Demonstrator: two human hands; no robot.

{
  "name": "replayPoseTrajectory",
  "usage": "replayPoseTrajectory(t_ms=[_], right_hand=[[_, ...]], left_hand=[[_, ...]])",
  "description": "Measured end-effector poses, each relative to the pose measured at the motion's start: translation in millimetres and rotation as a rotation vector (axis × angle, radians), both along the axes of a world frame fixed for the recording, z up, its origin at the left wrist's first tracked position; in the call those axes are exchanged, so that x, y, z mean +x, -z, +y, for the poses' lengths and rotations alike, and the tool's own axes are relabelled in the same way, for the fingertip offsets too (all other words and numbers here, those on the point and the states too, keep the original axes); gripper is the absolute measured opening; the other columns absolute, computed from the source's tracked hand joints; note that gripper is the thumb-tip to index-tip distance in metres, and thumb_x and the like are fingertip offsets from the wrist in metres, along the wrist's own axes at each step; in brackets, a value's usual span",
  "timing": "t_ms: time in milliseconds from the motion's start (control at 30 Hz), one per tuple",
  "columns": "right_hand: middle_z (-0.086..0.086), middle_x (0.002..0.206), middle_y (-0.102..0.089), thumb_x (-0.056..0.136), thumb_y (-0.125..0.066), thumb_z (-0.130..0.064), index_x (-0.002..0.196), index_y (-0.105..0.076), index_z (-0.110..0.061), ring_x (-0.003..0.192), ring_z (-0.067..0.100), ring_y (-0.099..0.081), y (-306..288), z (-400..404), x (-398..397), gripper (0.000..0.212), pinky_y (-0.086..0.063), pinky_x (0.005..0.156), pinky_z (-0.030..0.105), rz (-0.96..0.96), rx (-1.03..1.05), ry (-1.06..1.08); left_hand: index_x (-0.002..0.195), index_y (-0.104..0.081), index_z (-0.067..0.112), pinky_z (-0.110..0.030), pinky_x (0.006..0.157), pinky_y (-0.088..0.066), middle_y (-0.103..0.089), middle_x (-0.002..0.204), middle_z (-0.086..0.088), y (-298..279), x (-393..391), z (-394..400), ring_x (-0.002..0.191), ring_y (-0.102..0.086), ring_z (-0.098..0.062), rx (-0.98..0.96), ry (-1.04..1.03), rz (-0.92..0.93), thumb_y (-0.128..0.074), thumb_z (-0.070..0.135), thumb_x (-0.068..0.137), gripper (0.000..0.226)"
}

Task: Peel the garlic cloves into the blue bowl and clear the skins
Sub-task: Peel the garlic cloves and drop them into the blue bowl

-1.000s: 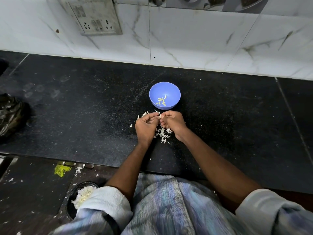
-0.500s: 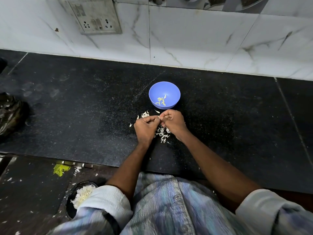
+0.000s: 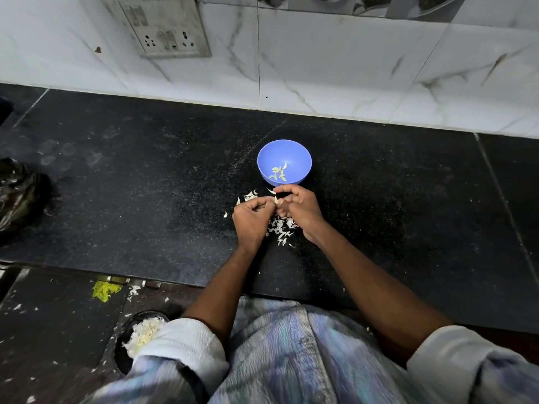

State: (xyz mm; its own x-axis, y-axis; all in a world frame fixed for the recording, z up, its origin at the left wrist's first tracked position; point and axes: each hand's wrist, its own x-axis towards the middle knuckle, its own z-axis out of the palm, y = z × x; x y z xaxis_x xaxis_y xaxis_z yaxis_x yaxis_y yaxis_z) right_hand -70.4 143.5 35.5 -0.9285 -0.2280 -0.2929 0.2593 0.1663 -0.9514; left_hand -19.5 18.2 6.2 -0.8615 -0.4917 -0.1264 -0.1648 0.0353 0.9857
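The blue bowl stands on the black counter with several peeled garlic cloves in its bottom. Just in front of it my left hand and my right hand meet, fingers curled. Between their fingertips they pinch a small pale garlic clove. White garlic skins lie scattered under and between my hands, with a few more skins to the left of my fingers.
A dark plastic bag lies at the counter's left edge. Below the counter, a round bin holds white skins, and scraps litter the floor. A socket plate sits on the marble wall behind.
My hands stay together in front of the bowl; the fingers have shifted slightly on the clove. Nothing else has moved.
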Motion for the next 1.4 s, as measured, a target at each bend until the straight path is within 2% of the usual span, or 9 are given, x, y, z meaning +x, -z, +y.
replayPoseTrajectory(t_ms=[100, 267, 533, 700, 867, 1000, 1167, 1267, 1400], right_hand=[[0.011, 0.075, -0.069, 0.091, -0.06, 0.009, 0.114, -0.074, -0.005, 0.066, 0.016, -0.062, 0, 0, -1, 0.031, -0.053, 0.063, 0.022, -0.006, -0.016, -0.007], [0.012, 0.08, -0.074, 0.092, -0.068, 0.001, 0.109, -0.074, -0.002, 0.067, 0.016, -0.066, 0, -1, -1, 0.018, -0.056, 0.063, 0.023, -0.048, -0.028, 0.022], [0.013, 0.083, -0.074, 0.097, -0.066, -0.004, 0.101, -0.074, 0.004, 0.075, 0.02, -0.073, 2, 3, -2, 0.012, -0.06, 0.069, 0.028, -0.141, -0.096, 0.068], [0.016, 0.089, -0.076, 0.098, -0.064, -0.002, 0.095, -0.073, -0.002, 0.078, 0.023, -0.075, 0, 4, 0, 0.009, -0.061, 0.07, 0.027, -0.193, -0.148, 0.071], [0.019, 0.095, -0.078, 0.102, -0.061, -0.007, 0.107, -0.069, 0.001, 0.087, 0.028, -0.078, -2, 8, 1, 0.012, -0.06, 0.07, 0.027, -0.229, -0.183, 0.044], [0.019, 0.092, -0.078, 0.102, -0.061, -0.009, 0.107, -0.069, 0.0, 0.08, 0.024, -0.077, 0, 7, 0, 0.013, -0.061, 0.07, 0.028, -0.227, -0.178, 0.07], [0.012, 0.073, -0.072, 0.099, -0.07, -0.027, 0.094, -0.071, -0.002, 0.058, 0.016, -0.064, 1, 6, -1, 0.026, -0.052, 0.056, 0.027, -0.154, -0.08, 0.104], [0.008, 0.068, -0.07, 0.094, -0.075, -0.022, 0.084, -0.072, -0.007, 0.054, 0.015, -0.059, -2, 0, -3, 0.018, -0.046, 0.05, 0.026, 0.001, -0.01, 0.159], [0.003, 0.067, -0.073, 0.092, -0.074, -0.01, 0.08, -0.074, -0.017, 0.053, 0.011, -0.064, -16, -11, -20, 0.014, -0.052, 0.052, 0.025, 0.202, 0.064, 0.316]], left_hand=[[0.096, -0.084, 0.011, -0.04, 0.081, -0.065, -0.081, 0.083, -0.001, 4, -2, -2, 0.077, -0.076, -0.017, 0.062, 0.006, -0.003, -0.075, 0.01, 0.091, 0.011], [0.1, -0.084, 0.009, -0.048, 0.091, -0.063, -0.082, 0.091, -0.007, 6, -3, -2, 0.089, -0.079, -0.028, 0.163, 0.04, -0.004, -0.081, 0.015, 0.091, 0.011], [0.094, -0.084, 0.008, -0.04, 0.083, -0.065, -0.082, 0.086, -0.003, 2, 1, -5, 0.082, -0.08, -0.024, 0.07, 0.088, 0.028, -0.089, 0.012, 0.083, 0.013], [0.095, -0.083, 0.009, -0.039, 0.084, -0.064, -0.082, 0.087, 0.0, 3, -1, -4, 0.083, -0.079, -0.02, 0.018, 0.091, 0.03, -0.083, 0.009, 0.088, 0.007], [0.101, -0.082, 0.01, -0.047, 0.086, -0.065, -0.082, 0.091, -0.003, 11, -6, -6, 0.086, -0.08, -0.027, 0.037, 0.038, -0.001, -0.071, 0.005, 0.096, 0.012], [0.104, -0.082, 0.008, -0.04, 0.084, -0.064, -0.082, 0.092, -0.003, 13, -4, -7, 0.084, -0.078, -0.021, 0.04, 0.053, 0.024, -0.074, 0.004, 0.095, 0.012], [0.096, -0.084, 0.011, -0.031, 0.079, -0.062, -0.081, 0.085, 0.003, 10, -4, -3, 0.078, -0.076, -0.01, -0.02, 0.045, 0.03, -0.082, 0.015, 0.091, 0.006], [0.096, -0.085, 0.015, -0.03, 0.079, -0.061, -0.081, 0.086, 0.008, 16, -7, -2, 0.08, -0.076, -0.007, -0.116, 0.072, 0.014, -0.079, 0.018, 0.093, 0.007], [0.112, -0.082, 0.021, -0.031, 0.085, -0.062, -0.081, 0.096, 0.013, 17, -12, 2, 0.087, -0.077, -0.006, -0.179, 0.165, -0.017, -0.075, 0.016, 0.095, 0.018]])
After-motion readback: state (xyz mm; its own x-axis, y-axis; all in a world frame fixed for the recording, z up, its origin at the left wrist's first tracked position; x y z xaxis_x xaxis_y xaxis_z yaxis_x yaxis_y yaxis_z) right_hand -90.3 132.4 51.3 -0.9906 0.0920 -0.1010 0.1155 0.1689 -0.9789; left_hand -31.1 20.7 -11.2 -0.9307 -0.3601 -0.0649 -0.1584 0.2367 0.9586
